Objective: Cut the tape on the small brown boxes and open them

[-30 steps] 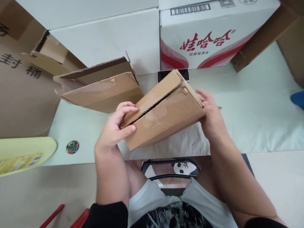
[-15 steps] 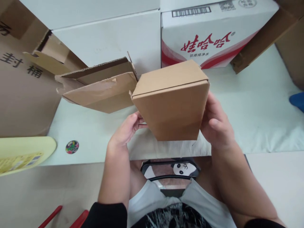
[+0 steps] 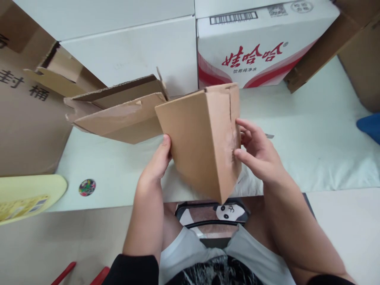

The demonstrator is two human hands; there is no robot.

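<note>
A small brown cardboard box (image 3: 198, 138) is held up over the near edge of the white table (image 3: 297, 134), tilted so one corner points down. My left hand (image 3: 158, 162) grips its left side, thumb on the front face. My right hand (image 3: 257, 152) holds the right side, fingers pressed against a face with torn tape marks along its seam. Both hands are closed on the box.
A torn, flattened brown carton (image 3: 121, 109) lies behind on the left. Large white boxes (image 3: 133, 47), one with red lettering (image 3: 252, 43), line the back. A big brown box (image 3: 23, 99) stands left. A round sticker (image 3: 87, 187), a yellow board (image 3: 26, 196) and a blue object (image 3: 369, 126) lie nearby.
The box has been turned in my hands: first its taped seam faced me, then a plain face, now it stands on a corner with the seam side to the right.
</note>
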